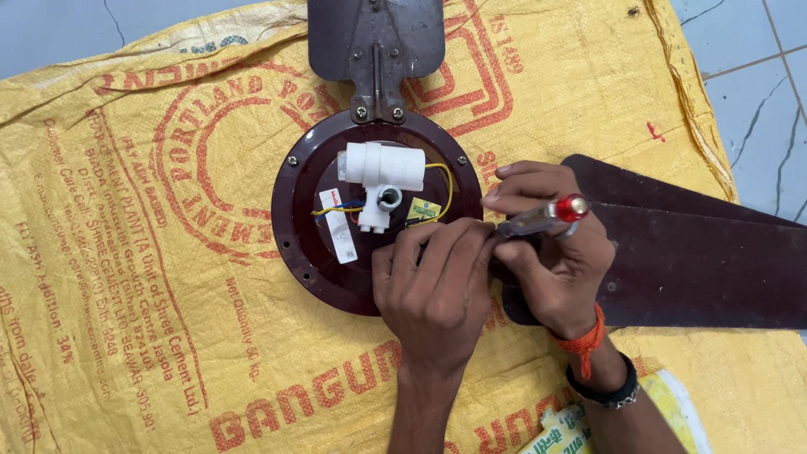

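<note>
You had the dark maroon round metal ceiling-fan motor housing [313, 220] lying flat on a yellow woven plastic sack [126, 252] spread over the pale tiled floor [756, 76].

Right hand [559, 269]: closed around a screwdriver with a clear handle and red cap [551, 214], shaft angled down toward the housing rim where the right-hand dark brown fan blade [689, 261] joins it. The tip was hidden behind your fingers. An orange thread and a dark beaded band sat on that wrist.

Left hand [437, 286]: fingers curled narrow, pressed at the same joint on the rim, just beside the screwdriver shaft. Could not tell whether it pinched a screw or only steadied the bracket.

A second blade [374, 38] stood fixed at the top by a metal bracket with two screws. On the hub, a white plastic cylinder fitting [382, 168] with yellow, blue and red wires sat untouched.

Judgement: you were working a blade-mount screw at the right joint. Next move likely called for keeping the tip seated square in the screw head and the blade held from shifting while you turned.
</note>
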